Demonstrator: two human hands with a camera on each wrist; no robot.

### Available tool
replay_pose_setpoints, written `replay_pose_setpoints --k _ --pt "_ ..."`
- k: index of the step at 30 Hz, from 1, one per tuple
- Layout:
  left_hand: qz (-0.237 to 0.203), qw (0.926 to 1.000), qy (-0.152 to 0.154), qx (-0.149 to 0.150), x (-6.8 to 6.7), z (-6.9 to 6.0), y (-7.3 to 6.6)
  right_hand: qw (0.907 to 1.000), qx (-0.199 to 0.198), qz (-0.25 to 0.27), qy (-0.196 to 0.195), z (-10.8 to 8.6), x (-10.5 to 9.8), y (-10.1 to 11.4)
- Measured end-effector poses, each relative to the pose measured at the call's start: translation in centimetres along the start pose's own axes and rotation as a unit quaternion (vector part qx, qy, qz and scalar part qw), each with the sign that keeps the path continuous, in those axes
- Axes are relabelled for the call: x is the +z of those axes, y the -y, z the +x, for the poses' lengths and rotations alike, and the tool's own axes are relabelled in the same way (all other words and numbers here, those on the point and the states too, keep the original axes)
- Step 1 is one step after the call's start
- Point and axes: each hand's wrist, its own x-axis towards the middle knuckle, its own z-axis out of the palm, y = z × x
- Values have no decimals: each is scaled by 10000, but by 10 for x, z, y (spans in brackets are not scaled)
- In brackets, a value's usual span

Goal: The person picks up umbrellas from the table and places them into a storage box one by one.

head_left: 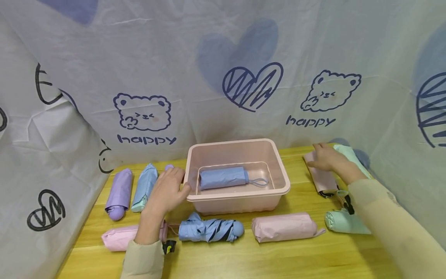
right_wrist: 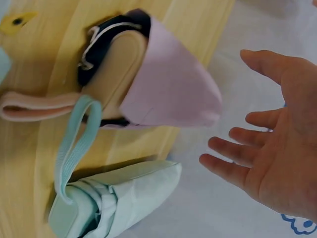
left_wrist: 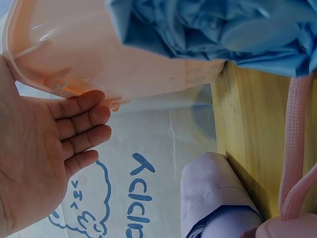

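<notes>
A pink basket (head_left: 237, 205) holds a folded blue umbrella (head_left: 223, 177) with a loop strap. My left hand (head_left: 165, 192) is at the basket's left side; the left wrist view shows that hand (left_wrist: 44, 144) with fingers extended against or close to the basket's outer wall (left_wrist: 148, 74). Over the far end of a dusty-pink umbrella (head_left: 322, 178) at the right is my right hand (head_left: 329, 159). In the right wrist view, the same hand (right_wrist: 277, 139) has spread fingers, apart from the pink umbrella (right_wrist: 173, 79) and a mint umbrella (right_wrist: 133, 198).
Purple (head_left: 119, 192) and light blue (head_left: 145, 186) umbrellas lie left of the basket. Nearer the front are a pink one (head_left: 120, 237), a blue one with black stripes (head_left: 209, 229), another pink one (head_left: 283, 227) and a mint one (head_left: 346, 222). A printed cloth (head_left: 209, 116) hangs behind.
</notes>
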Motion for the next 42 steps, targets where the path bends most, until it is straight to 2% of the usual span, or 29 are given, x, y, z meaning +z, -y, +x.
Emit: replay_pose_setpoints --k 8,12,17,23,29,37,42 --pt "0 10000 15 -37 2 -1 0 9974 131 -317 638 4 10 -15" --pt "7 10000 2 -35 2 0 1 9948 179 -211 978 3 13 -17" --pt "9 10000 -7 -25 1 1 1 9892 457 66 1389 3 15 -14" --pt "30 9999 116 -90 0 1 0 9896 532 68 1335 4 23 -19" --pt "2 9999 83 -79 2 1 1 9893 649 141 1299 3 25 -23" --pt "-46 9999 60 -80 2 1 1 9892 624 467 1241 -1 26 -28" --pt "-34 9999 72 -87 2 1 0 9909 538 461 1142 -1 27 -31"
